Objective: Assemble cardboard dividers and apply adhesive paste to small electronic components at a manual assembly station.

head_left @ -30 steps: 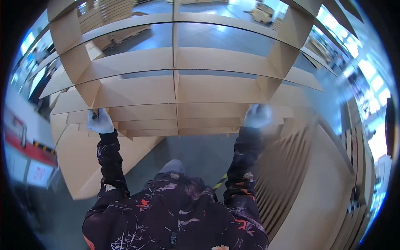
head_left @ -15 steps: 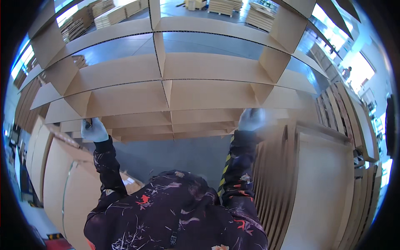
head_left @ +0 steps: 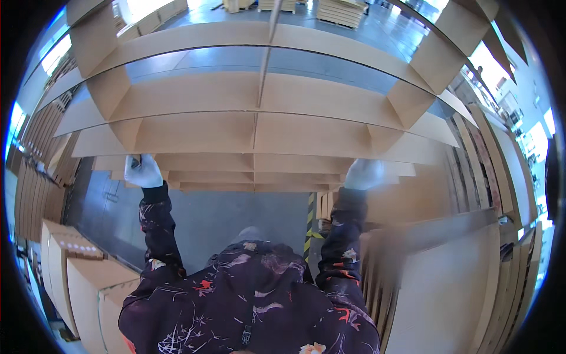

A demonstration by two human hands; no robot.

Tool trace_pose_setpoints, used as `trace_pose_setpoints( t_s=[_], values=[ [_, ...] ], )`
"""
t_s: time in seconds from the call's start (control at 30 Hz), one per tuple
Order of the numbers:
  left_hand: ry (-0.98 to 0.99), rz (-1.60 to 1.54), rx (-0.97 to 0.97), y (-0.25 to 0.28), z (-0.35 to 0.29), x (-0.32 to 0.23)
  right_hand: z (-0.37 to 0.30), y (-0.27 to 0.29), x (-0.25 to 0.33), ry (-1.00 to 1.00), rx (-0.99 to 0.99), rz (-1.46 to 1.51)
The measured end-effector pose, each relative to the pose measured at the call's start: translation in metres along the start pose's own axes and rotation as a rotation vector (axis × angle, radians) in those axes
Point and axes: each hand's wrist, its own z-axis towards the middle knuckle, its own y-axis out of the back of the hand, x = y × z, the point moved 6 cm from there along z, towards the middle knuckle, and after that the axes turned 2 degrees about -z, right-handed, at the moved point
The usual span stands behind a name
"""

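Note:
A large brown cardboard divider grid [head_left: 200, 137] of interlocked strips spans the view in front of me, its open cells showing floor beyond. My left hand [head_left: 143, 171], in a white glove, is closed on the near left part of a strip. On the near right part, my right hand [head_left: 364, 174], also gloved in white, grips the same grid. A smear hides part of the right fingers. Both arms reach forward in dark flowered sleeves, and the grid hangs raised between the hands.
Cardboard boxes [head_left: 94, 274] stand low on the left, with stacked boards [head_left: 36, 200] behind them. On my right are large upright cardboard sheets [head_left: 448, 289] and wooden pallets [head_left: 471, 159]. Yellow-black tape [head_left: 309, 227] marks the grey floor. Another pallet stack [head_left: 341, 13] lies far ahead.
The view has shifted, and more grey floor shows between me and the left-hand boxes. The grid's far part has swung rightward in view. Both hands keep hold of it.

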Motion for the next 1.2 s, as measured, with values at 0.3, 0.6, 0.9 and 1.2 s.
trace_pose_setpoints(
  t_s=[0.3, 0.6, 0.9, 1.2],
  values=[
    [0.029, -0.516, 0.249, -0.294, -0.03, -0.061, 0.0, -0.062, -0.128, 0.006, -0.037, -0.512],
    [0.004, -0.76, 0.77, -0.577, -0.179, -0.193, -0.024, -0.017, -0.239, -0.157, -0.139, -0.899],
    [-0.466, -0.591, 1.235, -0.765, -0.366, -0.333, -0.155, -0.02, -0.404, -0.622, -0.456, -0.552],
    [-0.994, -0.403, 1.513, -0.903, -0.597, -0.304, -0.287, -0.132, -0.475, -1.126, 0.391, -1.354]
  ],
)
